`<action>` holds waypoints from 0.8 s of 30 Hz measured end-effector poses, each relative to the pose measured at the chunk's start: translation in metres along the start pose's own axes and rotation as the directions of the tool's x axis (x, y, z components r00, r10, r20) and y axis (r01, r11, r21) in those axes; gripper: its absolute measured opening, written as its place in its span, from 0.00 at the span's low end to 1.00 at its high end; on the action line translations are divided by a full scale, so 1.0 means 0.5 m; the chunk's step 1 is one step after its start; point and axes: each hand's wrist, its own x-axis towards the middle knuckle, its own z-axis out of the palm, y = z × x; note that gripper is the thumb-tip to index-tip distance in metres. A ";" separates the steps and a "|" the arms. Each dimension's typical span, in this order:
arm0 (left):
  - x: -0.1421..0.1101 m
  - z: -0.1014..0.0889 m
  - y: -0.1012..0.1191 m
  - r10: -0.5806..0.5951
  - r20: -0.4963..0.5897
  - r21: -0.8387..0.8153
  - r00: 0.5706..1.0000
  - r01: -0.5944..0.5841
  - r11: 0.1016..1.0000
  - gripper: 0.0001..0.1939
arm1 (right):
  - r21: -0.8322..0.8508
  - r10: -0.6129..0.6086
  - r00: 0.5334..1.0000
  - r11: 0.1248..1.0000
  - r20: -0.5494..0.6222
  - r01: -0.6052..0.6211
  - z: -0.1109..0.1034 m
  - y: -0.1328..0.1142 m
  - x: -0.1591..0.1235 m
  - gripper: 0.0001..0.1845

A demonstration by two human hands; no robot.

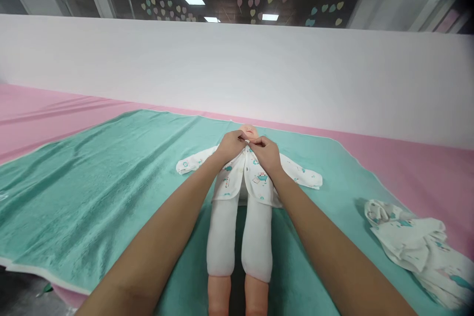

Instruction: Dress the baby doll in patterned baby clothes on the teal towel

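A baby doll [250,132] lies on its back, head away from me, its lower legs bare. It wears a white printed baby shirt [259,175] with both sleeves spread sideways, and white leggings or padding [222,237] on its legs. My left hand [232,144] pinches the shirt's edge at the neck. Right beside it, my right hand [265,152] pinches the opposite edge at the same spot. Below my fingers the shirt front parts toward the hem. Whatever fastener is between my fingertips is hidden.
A teal towel [111,177] lies under the doll, over a pink sheet [425,173]. At the right rests a crumpled white printed garment [418,244]. A white wall [229,69] rises behind the far edge, with dark glass above it.
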 end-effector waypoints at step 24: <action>-0.008 0.000 -0.030 0.064 0.022 -0.129 0.998 -0.061 0.990 0.14 | -0.130 -0.116 0.993 0.984 0.038 0.120 0.006 0.002 0.000 0.11</action>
